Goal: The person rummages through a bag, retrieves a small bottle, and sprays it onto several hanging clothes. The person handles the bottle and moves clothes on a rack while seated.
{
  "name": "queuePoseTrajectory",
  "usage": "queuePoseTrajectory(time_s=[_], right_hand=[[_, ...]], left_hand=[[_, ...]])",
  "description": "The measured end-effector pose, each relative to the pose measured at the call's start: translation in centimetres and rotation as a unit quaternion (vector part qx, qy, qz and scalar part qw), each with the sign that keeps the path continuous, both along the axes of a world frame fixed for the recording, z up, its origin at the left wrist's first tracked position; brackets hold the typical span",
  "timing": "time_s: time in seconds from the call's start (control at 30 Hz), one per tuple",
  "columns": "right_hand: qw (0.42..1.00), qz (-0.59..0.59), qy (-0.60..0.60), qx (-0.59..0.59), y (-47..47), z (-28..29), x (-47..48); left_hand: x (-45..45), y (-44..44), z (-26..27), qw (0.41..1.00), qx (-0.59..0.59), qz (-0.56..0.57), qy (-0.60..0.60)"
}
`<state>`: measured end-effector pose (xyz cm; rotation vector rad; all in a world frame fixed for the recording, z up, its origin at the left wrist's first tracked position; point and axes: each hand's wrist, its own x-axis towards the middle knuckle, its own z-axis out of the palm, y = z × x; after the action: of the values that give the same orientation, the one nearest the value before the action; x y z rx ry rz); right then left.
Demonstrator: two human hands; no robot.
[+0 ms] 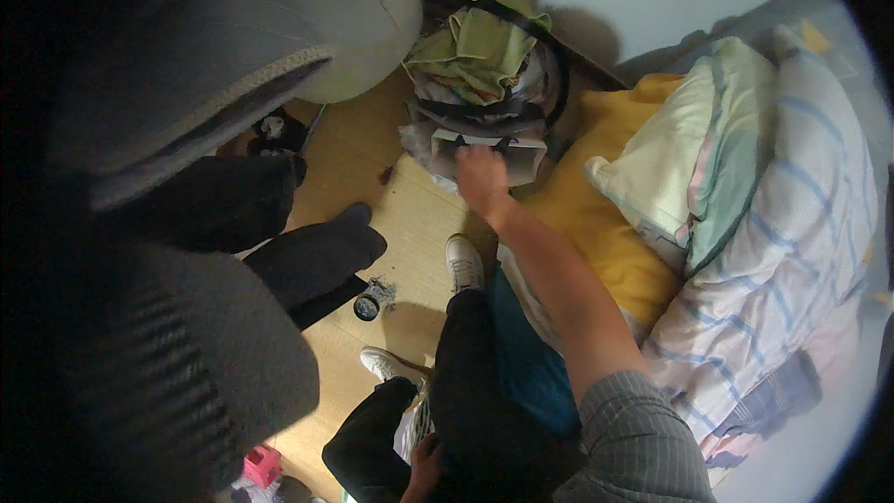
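Observation:
My right hand reaches forward to a paper bag standing on the floor. Its fingers curl over the bag's upper edge, by the dark handles, and the fingertips are hidden. Low in the view, between my legs, my left hand is partly in shadow. It closes around a pale, stringy bundle, whose exact kind is unclear. On the floor ahead of my shoes lies a small round black container, with grey dust or lint spilled beside it.
A green cloth tops a pile behind the bag. Yellow bedding, a pale green pillow and a blue-striped quilt heap up at right. Grey upholstered seating crowds the left. A pink plastic box sits at lower left.

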<state>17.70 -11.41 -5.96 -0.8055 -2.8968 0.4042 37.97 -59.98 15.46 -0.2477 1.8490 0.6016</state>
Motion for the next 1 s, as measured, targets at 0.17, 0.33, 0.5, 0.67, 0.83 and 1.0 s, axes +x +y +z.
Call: queuePoseTrajectory(time_s=[0.17, 0.33, 0.5, 0.67, 0.83, 1.0], right_hand=[[0.980, 0.154, 0.127, 0.012, -2.9, -0.5, -4.9], [0.927, 0.236, -0.280, 0.084, -1.2, -1.4, -8.7], [0.882, 0.277, -0.309, 0.223, -3.2, 0.1, -7.5], [0.897, 0.279, -0.226, 0.258, -2.9, -4.6, -5.9], [0.912, 0.332, -0.142, 0.197, -1.1, -5.3, -5.9], [0.961, 0.232, -0.028, 0.146, 4.2, -2.2, -4.6]], left_hand=[[-1.6, 1.1, -0.7, 0.996, 0.037, -0.064, 0.054], [-4.0, -0.6, -4.8, 0.999, 0.007, 0.034, -0.003], [-12.1, 4.5, -9.4, 0.998, 0.031, 0.002, 0.053], [-24.5, 22.5, -11.3, 0.932, 0.149, -0.150, 0.294], [-33.1, 35.7, -16.9, 0.698, 0.146, -0.333, 0.617], [-39.1, 39.6, -21.7, 0.817, -0.032, -0.436, 0.376]])
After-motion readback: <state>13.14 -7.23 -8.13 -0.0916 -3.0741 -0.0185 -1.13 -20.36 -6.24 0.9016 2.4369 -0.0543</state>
